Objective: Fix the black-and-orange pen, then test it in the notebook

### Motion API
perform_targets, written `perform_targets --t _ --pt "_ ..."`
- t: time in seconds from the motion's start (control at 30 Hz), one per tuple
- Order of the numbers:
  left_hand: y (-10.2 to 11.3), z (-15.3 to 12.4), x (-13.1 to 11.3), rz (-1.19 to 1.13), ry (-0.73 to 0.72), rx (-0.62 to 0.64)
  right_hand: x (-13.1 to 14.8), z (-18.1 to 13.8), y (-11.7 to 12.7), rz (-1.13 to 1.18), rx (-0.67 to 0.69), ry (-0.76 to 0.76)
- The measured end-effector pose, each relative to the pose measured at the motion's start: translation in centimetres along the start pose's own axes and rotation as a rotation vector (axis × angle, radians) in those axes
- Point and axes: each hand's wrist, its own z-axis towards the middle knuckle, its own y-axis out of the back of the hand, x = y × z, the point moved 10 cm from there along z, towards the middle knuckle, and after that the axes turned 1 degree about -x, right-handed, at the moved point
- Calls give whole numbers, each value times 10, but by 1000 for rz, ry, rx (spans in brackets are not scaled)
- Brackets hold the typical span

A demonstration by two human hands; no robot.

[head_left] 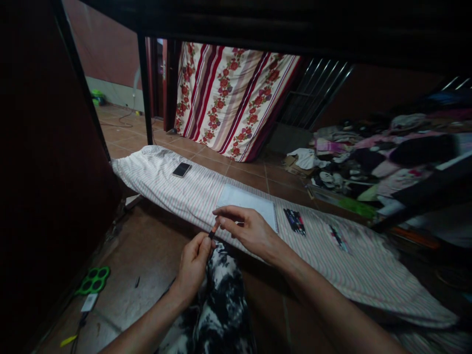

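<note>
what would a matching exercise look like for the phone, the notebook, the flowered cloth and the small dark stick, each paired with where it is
Things:
1 phone
2 notebook
3 flowered cloth
4 small dark stick

Places:
a hanging at the back
b pinched between the left hand and the right hand
c on the striped mattress, just past the right hand
d on the mattress, near its far left end

Pairs: 1-d, 2-c, 3-a, 4-b

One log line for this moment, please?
left hand: pinching small dark slim object | right hand: pinching its top | below: black-and-white patterned cloth | ahead: white spiral notebook on pink-striped mattress
</note>
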Motion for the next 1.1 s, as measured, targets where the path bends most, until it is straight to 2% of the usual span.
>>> perform_targets --t 0.1,0.2,0.3,0.6,0.87,1.1 --pt "1 -1 -1 2 3 -10 -7 0 4 -20 -48 -39" --pt "2 -2 0 2 4 -13 -10 1 13 -169 -127 -41" --pt "1 -1 1 -4 1 -2 -11 3 13 -242 -128 -28" --pt "2 0 3 -23 14 -6 -5 3 8 -138 -111 -19" --pt "-2 1 6 -31 11 51 -3 3 10 -66 -137 -7" --pt "1 -1 0 10 -16 17 -10 3 6 -84 -101 -76"
